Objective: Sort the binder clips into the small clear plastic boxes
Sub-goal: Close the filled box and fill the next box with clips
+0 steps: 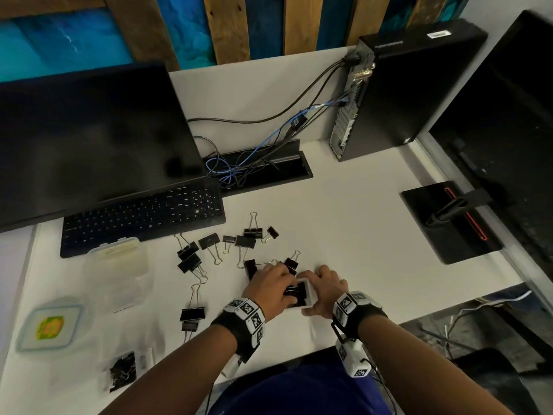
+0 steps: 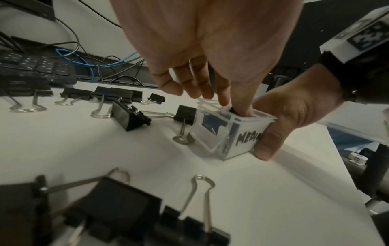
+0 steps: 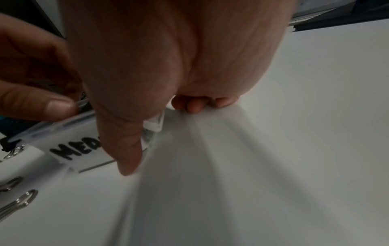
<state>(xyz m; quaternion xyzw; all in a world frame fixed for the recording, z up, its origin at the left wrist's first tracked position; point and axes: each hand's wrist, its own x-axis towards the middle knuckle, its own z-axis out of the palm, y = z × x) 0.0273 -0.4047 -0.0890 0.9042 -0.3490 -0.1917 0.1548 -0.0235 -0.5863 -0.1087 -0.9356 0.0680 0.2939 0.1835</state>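
Black wristbands (image 1: 239,330) — white blocks with black-white square markers; blue top (image 1: 299,390); forearms bare.

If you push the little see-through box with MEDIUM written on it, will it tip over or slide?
The box would probably slide, since the white table looks smooth. It seems light, thin plastic, so it may tip. That may be why the right hand steadies it.
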